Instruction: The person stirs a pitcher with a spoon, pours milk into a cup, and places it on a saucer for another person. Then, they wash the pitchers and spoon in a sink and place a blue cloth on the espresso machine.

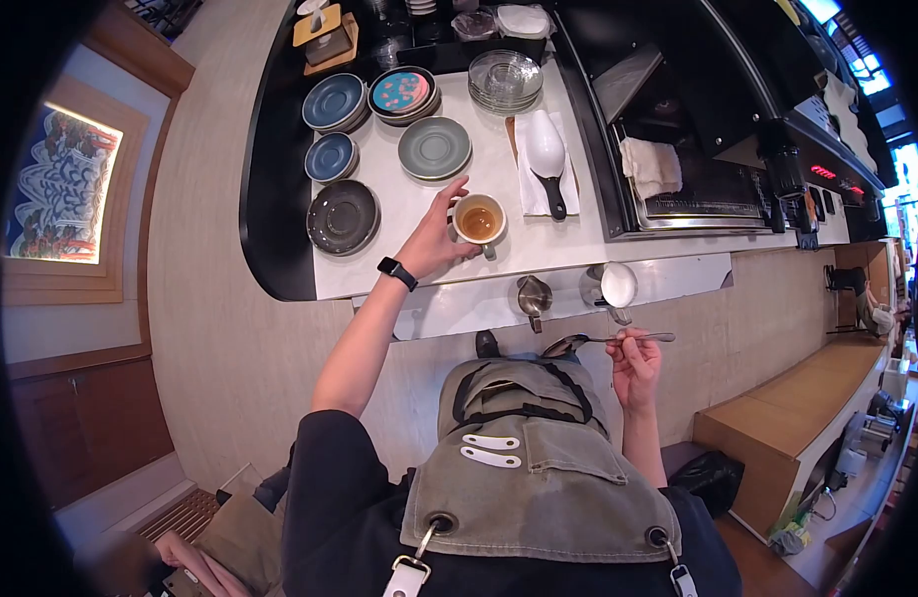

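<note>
My left hand (442, 237), with a black watch on the wrist, curls its fingers and thumb around the side of a white cup (481, 220) holding brown liquid. The cup stands on the white counter (379, 276), its handle toward me. Lower right, my right hand (635, 364) pinches the handle of a metal spoon (648, 338) whose bowl points left. Beyond the spoon stands a metal pitcher with white contents (618, 286); another metal pitcher (534, 298) is to its left.
Stacked plates (435, 148) and a dark grey saucer (343, 217) lie beyond the cup. A white scoop with a black handle (546, 149) rests on a cloth. The coffee machine (698, 204) is at the right. Another person's arm (195, 565) shows lower left.
</note>
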